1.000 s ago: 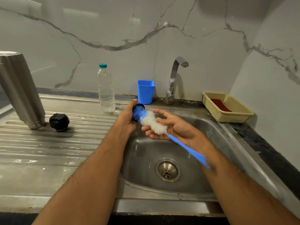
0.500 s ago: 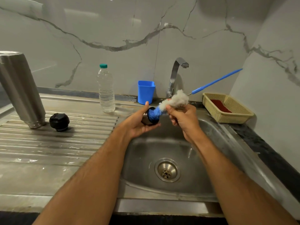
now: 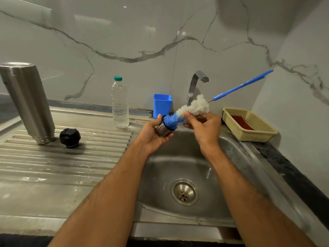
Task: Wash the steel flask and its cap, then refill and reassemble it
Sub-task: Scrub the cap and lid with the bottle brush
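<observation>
Over the sink (image 3: 236, 150): left hand (image 3: 153, 134) grips steel cap (image 3: 162, 130); right hand (image 3: 204, 127) pinches bottle brush (image 3: 193, 106), blue tip inside cap. Bench, nine o'clock: inverted flask (image 3: 28, 102), black stopper (image 3: 69, 138). Water bottle (image 3: 120, 104) at eleven.

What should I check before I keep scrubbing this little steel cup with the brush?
1. Left hand grips the steel cup: ok.
2. Right hand pinches the bottle brush at its bristles: ok.
3. Blue brush tip inside the cup mouth: ok.
4. Work held over the sink: ok.
5. Tap running: not ok, no water visible.
6. Soap on the brush: cannot tell.
</observation>
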